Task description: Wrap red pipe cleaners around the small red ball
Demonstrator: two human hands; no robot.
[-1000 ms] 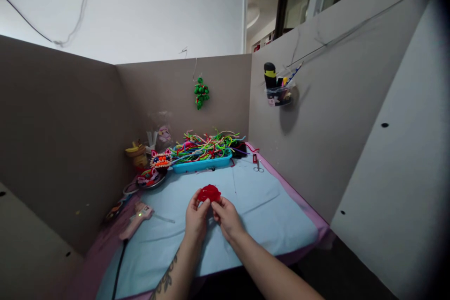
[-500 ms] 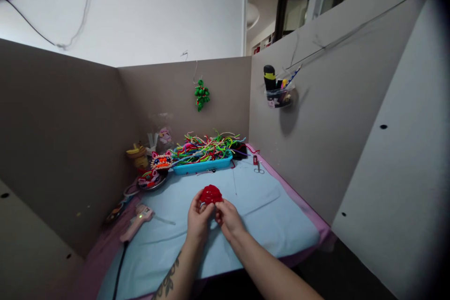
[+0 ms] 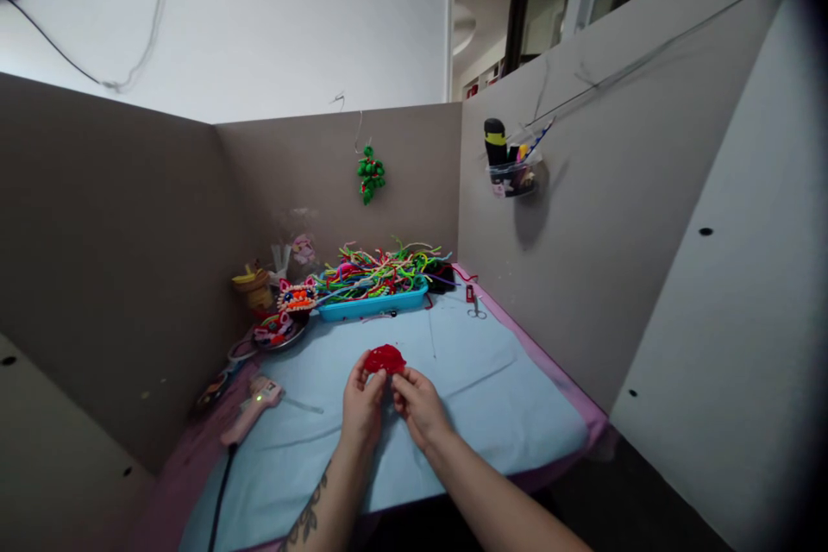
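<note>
My left hand (image 3: 363, 401) and my right hand (image 3: 419, 404) meet over the light blue cloth (image 3: 492, 397), fingers pinched on a small red fuzzy craft piece (image 3: 384, 359) held just above the table. The left fingers grip its left lower edge, the right fingers its right lower edge. The piece looks like a flattened round of red pipe cleaner. A tattoo shows on my left forearm.
A blue tray (image 3: 372, 304) heaped with coloured pipe cleaners stands at the back. Small scissors (image 3: 474, 304) lie to its right. A pink glue gun (image 3: 249, 404) lies at the left, craft figures (image 3: 294, 297) behind it. Grey partition walls enclose the desk; a cup of tools (image 3: 511, 164) hangs on the right.
The red piece has tipped flatter and sunk slightly between my fingers; both hands stay in nearly the same spot.
</note>
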